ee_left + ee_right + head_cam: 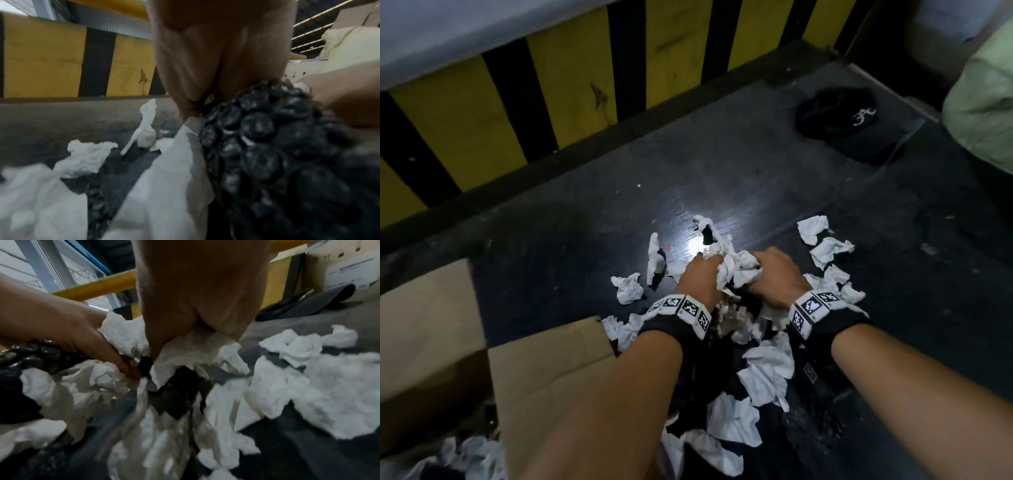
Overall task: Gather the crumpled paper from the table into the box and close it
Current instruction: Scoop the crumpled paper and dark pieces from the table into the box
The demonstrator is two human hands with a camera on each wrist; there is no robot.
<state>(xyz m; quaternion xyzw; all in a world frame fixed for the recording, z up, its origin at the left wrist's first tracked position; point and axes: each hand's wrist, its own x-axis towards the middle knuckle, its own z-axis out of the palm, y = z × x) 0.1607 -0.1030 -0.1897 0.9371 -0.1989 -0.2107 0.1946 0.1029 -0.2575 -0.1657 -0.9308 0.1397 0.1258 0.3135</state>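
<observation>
Several crumpled white paper pieces (767,373) lie scattered on the dark table (756,171). Both hands meet over a bunch of white paper (736,270) at the table's middle. My left hand (700,274) grips the bunch from the left, fingers curled into it. My right hand (774,274) grips it from the right; in the right wrist view its fingers (185,318) clutch white paper (185,347). Black bubble wrap (267,146) is bundled with the paper under the left palm (216,56). The open cardboard box (544,377) sits at the lower left, with paper (472,455) inside it.
A black cap (842,120) lies at the table's far right, beside a pale green sack (989,102). A yellow-and-black striped barrier (551,96) runs along the far edge. More loose paper (825,246) lies right of the hands.
</observation>
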